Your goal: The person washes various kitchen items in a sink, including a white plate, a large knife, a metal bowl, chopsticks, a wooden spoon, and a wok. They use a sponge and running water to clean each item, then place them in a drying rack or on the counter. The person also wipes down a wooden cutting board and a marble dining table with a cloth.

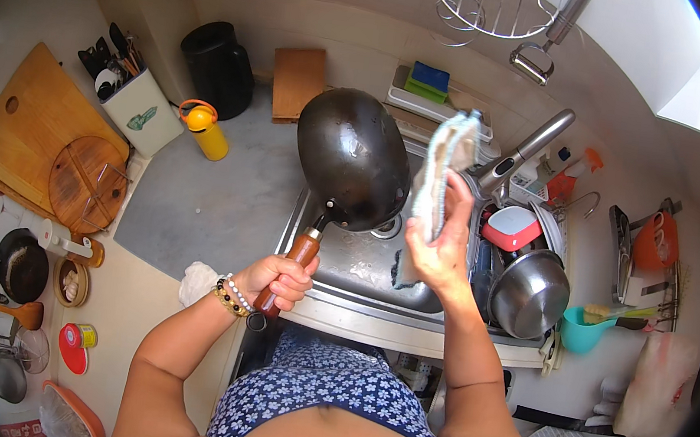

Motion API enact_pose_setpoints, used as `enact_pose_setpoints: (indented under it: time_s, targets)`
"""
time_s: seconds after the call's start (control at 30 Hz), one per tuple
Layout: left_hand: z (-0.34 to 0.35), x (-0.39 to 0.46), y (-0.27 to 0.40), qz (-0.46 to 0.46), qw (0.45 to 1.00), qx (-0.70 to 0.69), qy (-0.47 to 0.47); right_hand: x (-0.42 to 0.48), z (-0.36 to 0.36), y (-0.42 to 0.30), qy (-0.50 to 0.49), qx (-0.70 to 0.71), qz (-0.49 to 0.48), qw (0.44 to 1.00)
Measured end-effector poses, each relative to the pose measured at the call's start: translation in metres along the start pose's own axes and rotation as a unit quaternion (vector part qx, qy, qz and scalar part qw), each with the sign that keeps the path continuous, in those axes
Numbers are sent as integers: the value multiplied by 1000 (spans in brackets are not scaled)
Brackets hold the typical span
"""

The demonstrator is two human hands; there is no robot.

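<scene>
My left hand (284, 281) grips the brown wooden handle of a dark wok (353, 153). The wok is tilted up over the left part of the stainless steel sink (357, 265), its rounded, wet-looking underside towards me. Just right of the wok, my right hand (442, 243) holds up a pale cloth (438, 170) with a light blue edge, somewhat blurred and apart from the wok. Beyond that hand a metal faucet (522, 154) slants up to the right. The inside of the wok is hidden.
A dish rack at the right holds a steel pot (529, 294) and a red container (511, 228). Sponges (428, 82) lie behind the sink. A yellow bottle (209, 136), black pitcher (217, 71) and utensil holder (143, 111) stand left. A wire basket (494, 7) hangs above.
</scene>
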State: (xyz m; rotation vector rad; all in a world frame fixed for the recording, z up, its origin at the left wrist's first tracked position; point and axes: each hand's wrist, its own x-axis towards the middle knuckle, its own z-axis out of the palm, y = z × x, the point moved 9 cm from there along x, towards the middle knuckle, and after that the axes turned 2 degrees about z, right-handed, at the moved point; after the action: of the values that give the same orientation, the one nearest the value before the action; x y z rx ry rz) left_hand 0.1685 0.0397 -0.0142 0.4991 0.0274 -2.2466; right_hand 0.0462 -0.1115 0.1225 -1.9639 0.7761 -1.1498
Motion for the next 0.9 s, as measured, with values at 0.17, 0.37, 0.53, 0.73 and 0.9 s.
enact_pose_setpoints:
  time_s: [0.17, 0.37, 0.53, 0.73, 0.9]
  targets:
    - [-4, 15, -15, -38, 999, 8, 18, -43, 81, 3, -167, -397, -296, 852]
    - [-6, 9, -25, -8, 977, 183, 110, 22, 99, -22, -266, -343, -303, 848]
    - [4, -3, -39, -3, 985, 166, 43, 154, 85, 72, -334, -31, 82, 938]
    - [9, -17, -49, 32, 985, 166, 28, 171, 36, 86, -138, -156, 89, 974]
    - [2, -21, -41, 61, 977, 192, 69, 97, 73, -79, -231, -275, -184, 915]
